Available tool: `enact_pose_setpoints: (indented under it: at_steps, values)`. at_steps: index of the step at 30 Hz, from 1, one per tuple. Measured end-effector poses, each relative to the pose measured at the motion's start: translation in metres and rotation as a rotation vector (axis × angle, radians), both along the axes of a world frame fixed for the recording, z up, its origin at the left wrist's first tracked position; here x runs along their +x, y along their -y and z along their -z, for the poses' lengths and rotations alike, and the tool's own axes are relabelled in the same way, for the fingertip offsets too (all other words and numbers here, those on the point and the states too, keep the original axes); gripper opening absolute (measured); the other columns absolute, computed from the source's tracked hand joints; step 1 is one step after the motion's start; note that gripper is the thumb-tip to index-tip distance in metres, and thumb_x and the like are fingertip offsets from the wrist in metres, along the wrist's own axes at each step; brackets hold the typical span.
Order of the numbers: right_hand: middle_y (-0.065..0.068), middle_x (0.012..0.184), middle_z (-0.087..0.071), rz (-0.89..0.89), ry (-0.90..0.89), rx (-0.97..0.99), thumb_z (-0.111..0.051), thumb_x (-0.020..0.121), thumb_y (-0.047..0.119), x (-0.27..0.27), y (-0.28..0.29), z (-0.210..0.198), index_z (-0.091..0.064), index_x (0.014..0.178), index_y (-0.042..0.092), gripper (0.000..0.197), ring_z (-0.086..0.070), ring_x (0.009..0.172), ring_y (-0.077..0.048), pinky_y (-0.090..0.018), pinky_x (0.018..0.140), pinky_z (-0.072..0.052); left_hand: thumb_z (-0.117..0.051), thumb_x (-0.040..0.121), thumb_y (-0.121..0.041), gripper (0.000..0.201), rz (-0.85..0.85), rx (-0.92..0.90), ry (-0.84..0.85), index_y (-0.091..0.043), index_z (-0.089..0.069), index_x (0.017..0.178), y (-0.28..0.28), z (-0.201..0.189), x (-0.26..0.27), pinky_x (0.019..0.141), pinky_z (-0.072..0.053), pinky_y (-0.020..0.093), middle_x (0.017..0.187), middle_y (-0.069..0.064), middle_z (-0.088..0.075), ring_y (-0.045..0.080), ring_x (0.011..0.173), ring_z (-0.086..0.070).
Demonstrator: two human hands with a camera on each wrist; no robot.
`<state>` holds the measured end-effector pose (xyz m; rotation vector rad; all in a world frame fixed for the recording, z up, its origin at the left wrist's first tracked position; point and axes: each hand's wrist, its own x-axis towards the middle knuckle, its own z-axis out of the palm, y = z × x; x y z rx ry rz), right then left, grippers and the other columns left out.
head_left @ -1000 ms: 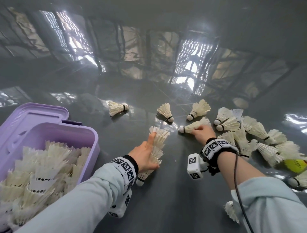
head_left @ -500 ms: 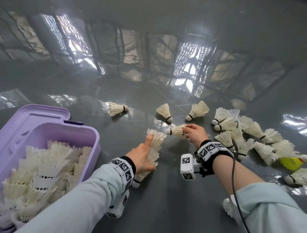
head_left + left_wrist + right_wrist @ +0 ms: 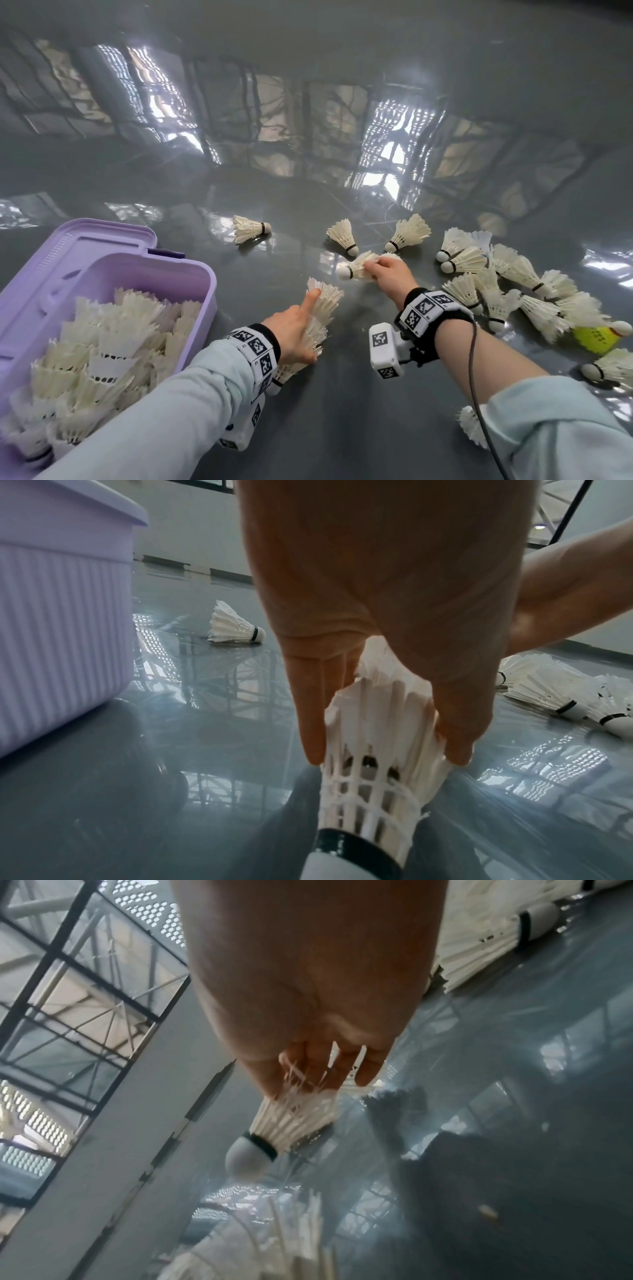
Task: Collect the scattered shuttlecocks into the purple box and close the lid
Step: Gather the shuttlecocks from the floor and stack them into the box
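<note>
My left hand [image 3: 298,329] grips a nested stack of white shuttlecocks [image 3: 320,308], cork end toward my wrist; the left wrist view shows the fingers [image 3: 311,723] wrapped round the stack [image 3: 373,764]. My right hand [image 3: 387,270] pinches one white shuttlecock [image 3: 356,267] by its feathers, cork pointing left, just beyond the stack's open end. In the right wrist view that shuttlecock [image 3: 291,1123] hangs from the fingertips above the floor. The open purple box [image 3: 191,274], at the left, is piled with shuttlecocks, and its lid [image 3: 96,236] lies back behind it.
Three loose shuttlecocks [image 3: 250,229] [image 3: 342,234] [image 3: 409,233] lie on the glossy grey floor beyond my hands. A heap of several more [image 3: 513,284] and a yellow one [image 3: 599,337] sit at the right. Another shuttlecock [image 3: 471,425] lies under my right forearm.
My right hand picked one shuttlecock off the floor and carried it left toward the open end of the stack. My left hand with its stack stayed put.
</note>
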<state>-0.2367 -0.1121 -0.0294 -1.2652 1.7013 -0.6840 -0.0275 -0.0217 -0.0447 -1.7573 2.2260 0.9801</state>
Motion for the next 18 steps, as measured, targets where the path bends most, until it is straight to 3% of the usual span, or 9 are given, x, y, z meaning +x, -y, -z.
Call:
enact_pose_setpoints:
  at_steps: [4, 5, 7, 9, 13, 15, 18]
  values:
    - [-0.003, 0.087, -0.061, 0.079, 0.147, -0.003, -0.053, 0.095, 0.015, 0.007, 0.000, -0.012, -0.065, 0.103, 0.007, 0.017, -0.052, 0.072, -0.008, -0.015, 0.064, -0.042, -0.079, 0.066, -0.043, 0.115, -0.007, -0.009, -0.002, -0.045, 0.013, 0.137, -0.002, -0.003, 0.000, 0.085, -0.052, 0.045, 0.118, 0.010, -0.054, 0.033, 0.094, -0.062]
    - [-0.004, 0.089, -0.062, 0.067, 0.172, -0.020, -0.052, 0.095, 0.014, 0.008, -0.001, -0.013, -0.065, 0.101, 0.007, 0.015, -0.054, 0.074, -0.009, -0.016, 0.068, -0.044, -0.079, 0.067, -0.043, 0.115, -0.005, -0.010, -0.003, -0.045, 0.012, 0.136, -0.002, -0.004, 0.000, 0.085, -0.052, 0.045, 0.118, 0.010, -0.054, 0.033, 0.094, -0.062]
    - [-0.006, 0.094, -0.065, 0.005, 0.138, -0.061, -0.053, 0.094, 0.016, 0.010, -0.003, -0.014, -0.064, 0.100, 0.007, 0.015, -0.058, 0.084, -0.015, -0.028, 0.082, -0.047, -0.078, 0.068, -0.042, 0.113, 0.003, -0.011, -0.001, -0.046, 0.011, 0.136, -0.003, -0.007, 0.000, 0.084, -0.052, 0.045, 0.118, 0.010, -0.054, 0.032, 0.093, -0.062]
    - [-0.007, 0.092, -0.067, -0.110, 0.055, -0.093, -0.055, 0.093, 0.018, 0.013, -0.006, -0.015, -0.064, 0.097, 0.009, 0.013, -0.061, 0.086, -0.021, -0.038, 0.088, -0.048, -0.079, 0.068, -0.041, 0.113, 0.003, -0.012, -0.006, -0.045, 0.011, 0.136, -0.003, -0.011, 0.000, 0.083, -0.053, 0.045, 0.118, 0.010, -0.054, 0.032, 0.092, -0.062]
    - [-0.002, 0.082, -0.063, -0.371, -0.114, -0.071, -0.055, 0.093, 0.021, 0.022, -0.014, -0.017, -0.059, 0.079, 0.021, 0.014, -0.057, 0.079, -0.018, -0.041, 0.084, -0.047, -0.078, 0.067, -0.039, 0.111, 0.017, -0.047, -0.022, -0.045, 0.009, 0.136, -0.005, -0.019, 0.001, 0.081, -0.053, 0.045, 0.119, 0.011, -0.053, 0.034, 0.092, -0.062]
    - [-0.001, 0.080, -0.061, -0.451, -0.093, -0.064, -0.055, 0.093, 0.020, 0.029, -0.020, -0.024, -0.060, 0.081, 0.015, 0.014, -0.054, 0.077, -0.015, -0.042, 0.084, -0.046, -0.078, 0.069, -0.041, 0.112, 0.019, -0.082, -0.031, -0.046, 0.012, 0.136, -0.007, -0.026, 0.002, 0.082, -0.053, 0.045, 0.121, 0.011, -0.053, 0.036, 0.095, -0.062]
    - [0.002, 0.075, -0.057, -0.502, -0.098, -0.087, -0.053, 0.095, 0.020, 0.041, -0.018, -0.041, -0.061, 0.088, 0.009, 0.016, -0.051, 0.073, -0.014, -0.041, 0.079, -0.046, -0.073, 0.073, -0.045, 0.122, -0.017, -0.162, -0.093, -0.048, 0.031, 0.137, -0.013, -0.039, 0.008, 0.084, -0.051, 0.046, 0.121, 0.012, -0.055, 0.037, 0.096, -0.062]
